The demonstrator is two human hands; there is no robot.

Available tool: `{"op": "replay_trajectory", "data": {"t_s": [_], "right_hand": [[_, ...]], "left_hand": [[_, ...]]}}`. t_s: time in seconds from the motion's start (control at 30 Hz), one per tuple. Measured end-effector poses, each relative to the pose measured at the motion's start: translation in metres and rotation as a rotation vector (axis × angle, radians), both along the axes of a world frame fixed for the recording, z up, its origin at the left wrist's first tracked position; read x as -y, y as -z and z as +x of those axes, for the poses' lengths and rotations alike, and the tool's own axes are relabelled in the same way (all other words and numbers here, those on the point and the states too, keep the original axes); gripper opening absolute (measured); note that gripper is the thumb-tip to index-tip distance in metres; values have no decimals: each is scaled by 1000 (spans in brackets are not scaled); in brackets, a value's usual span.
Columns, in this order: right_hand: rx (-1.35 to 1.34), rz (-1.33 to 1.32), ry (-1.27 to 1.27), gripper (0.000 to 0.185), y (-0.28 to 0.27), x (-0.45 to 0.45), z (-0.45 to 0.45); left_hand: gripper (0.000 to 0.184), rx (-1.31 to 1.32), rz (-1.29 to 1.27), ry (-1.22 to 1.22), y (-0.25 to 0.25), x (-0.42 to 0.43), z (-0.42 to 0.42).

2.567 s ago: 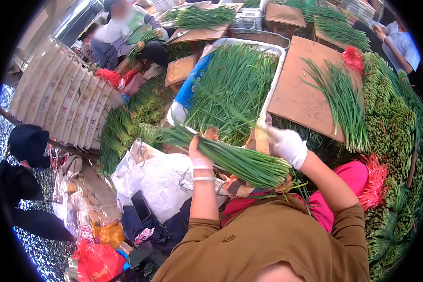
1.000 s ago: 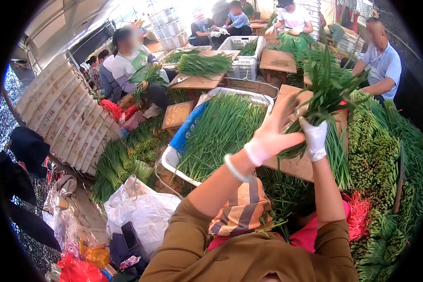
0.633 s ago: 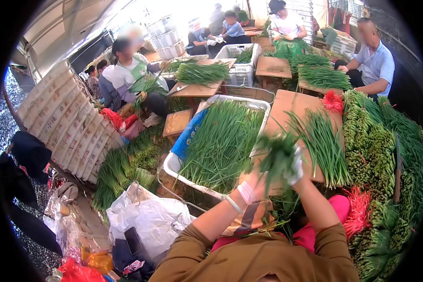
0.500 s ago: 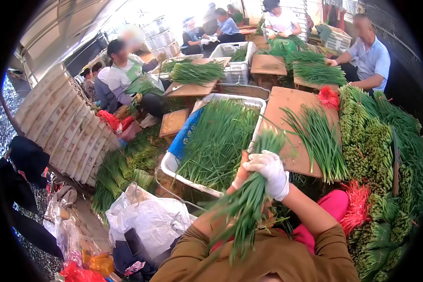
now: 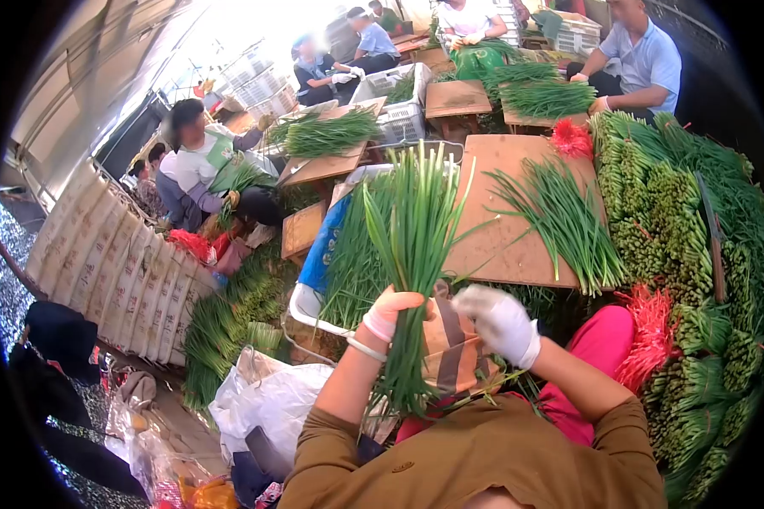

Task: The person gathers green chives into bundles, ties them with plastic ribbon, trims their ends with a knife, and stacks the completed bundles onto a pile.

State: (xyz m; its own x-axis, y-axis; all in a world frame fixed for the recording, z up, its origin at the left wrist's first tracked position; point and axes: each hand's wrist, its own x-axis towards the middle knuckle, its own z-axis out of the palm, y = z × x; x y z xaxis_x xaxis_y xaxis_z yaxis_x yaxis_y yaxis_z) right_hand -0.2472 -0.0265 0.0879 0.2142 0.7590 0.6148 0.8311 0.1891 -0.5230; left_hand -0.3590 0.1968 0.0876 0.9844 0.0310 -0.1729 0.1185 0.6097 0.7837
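My left hand (image 5: 390, 312) is wrapped round the middle of a bunch of garlic chives (image 5: 412, 229), held upright in front of my chest with its pale ends fanned out at the top. My right hand (image 5: 497, 322), in a white glove, is just to the right of the bunch and apart from it. Its fingers are loosely bent, slightly blurred, with nothing visible in them. Behind the bunch stands a white crate (image 5: 306, 307) of loose chives, partly hidden. More loose chives (image 5: 560, 220) lie on a brown board (image 5: 484, 246) beyond my right hand.
Tied chive bundles (image 5: 654, 229) are piled high at my right, beside red ties (image 5: 645, 339). Stacked white crates (image 5: 119, 263) lean at the left. A white sack (image 5: 267, 399) and a phone (image 5: 267, 454) are at lower left. Several people work at boards farther back.
The bunch has swung upright, pale ends up and fanned. My right hand has let go of it and moved slightly right and down; my left hand now holds it alone. The view has shifted.
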Motion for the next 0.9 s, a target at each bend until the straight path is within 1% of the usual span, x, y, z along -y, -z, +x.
{"op": "replay_trajectory", "data": {"t_s": [0.03, 0.1, 0.13, 0.17, 0.2, 0.27, 0.3, 0.4, 0.43, 0.53, 0.57, 0.67, 0.7, 0.73, 0.8, 0.83, 0.9], "right_hand": [[-82, 154, 120, 44, 4, 2, 10], [-260, 212, 281, 46, 2, 5, 32], [-406, 258, 251, 44, -2, 3, 43], [-428, 306, 249, 44, -9, 4, 49], [-449, 353, 248, 43, -24, 5, 52], [-391, 335, 287, 43, -41, 6, 63], [-340, 329, 301, 41, -51, 5, 66], [-40, 287, 440, 43, -78, -1, 74], [-22, 306, 487, 46, -77, -7, 80], [-153, 281, 374, 47, -92, -21, 82], [-131, 325, 339, 45, -89, -27, 84], [-249, 233, 256, 31, -60, -45, 104], [-788, 478, -2, 15, -57, -56, 96], [-919, 421, 57, 10, -66, -49, 98], [-797, 625, 175, 11, -66, -42, 112], [-816, 685, 147, 11, -76, -34, 106], [-752, 446, 86, 11, -85, -23, 87]], "left_hand": [[42, -16, 35, 15, -2, -3, -5], [44, -29, 129, 1, -8, -1, -12], [46, -34, 177, -6, -9, -1, -15], [47, -42, 230, 21, -9, -2, -16], [47, -11, 288, -23, -7, 1, -17], [48, 50, 401, -107, -2, 9, -17], [46, 32, 428, -106, -4, 13, -19], [43, -47, 525, -92, -13, 23, -24], [42, -93, 570, -82, -12, 24, -27], [41, -167, 681, -100, -3, 27, -32], [41, -179, 715, -115, 2, 27, -32], [35, -60, 941, -234, 16, 30, -33], [38, -72, 987, -240, 16, 29, -35], [40, -84, 1033, -249, 15, 28, -37], [42, -110, 1089, -277, 16, 26, -39], [43, -127, 1102, -291, 17, 24, -42], [44, -172, 1162, -318, 21, 20, -46]]}}
